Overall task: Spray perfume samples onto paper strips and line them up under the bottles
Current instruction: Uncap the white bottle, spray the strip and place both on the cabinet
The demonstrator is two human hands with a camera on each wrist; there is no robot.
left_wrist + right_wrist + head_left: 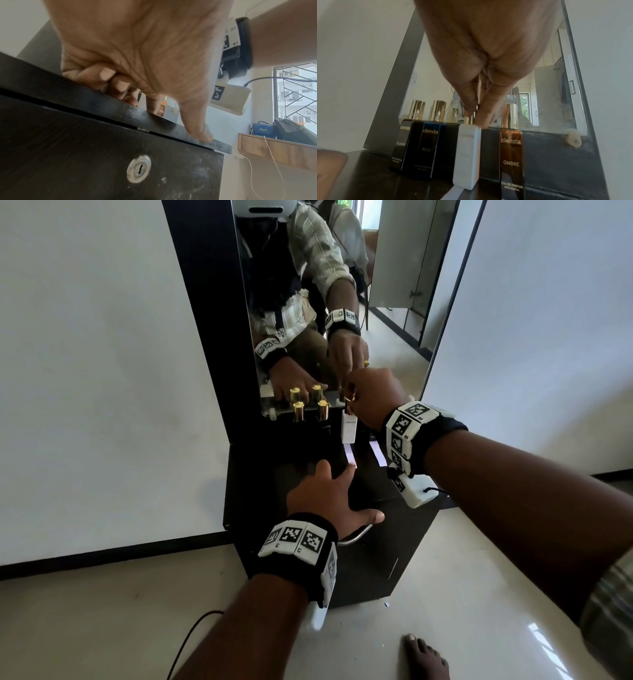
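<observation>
We see 4 perfume bottles standing in a row along the counter's (404,518) back edge, against the mirror (394,285). Our right hand (371,395) pinches the gold top of the white bottle (467,155), third from the left, between thumb and fingers (485,115) pressed together; the bottle stands on the counter. The brown bottle (511,159) stands just right of it, the black bottle (401,146) and blue bottle (429,152) to its left. Our left hand (329,501) lies spread, its forefinger tip pressing the near end of a paper strip (452,455) lying just in front of the white bottle. A second strip (377,453) lies further right.
</observation>
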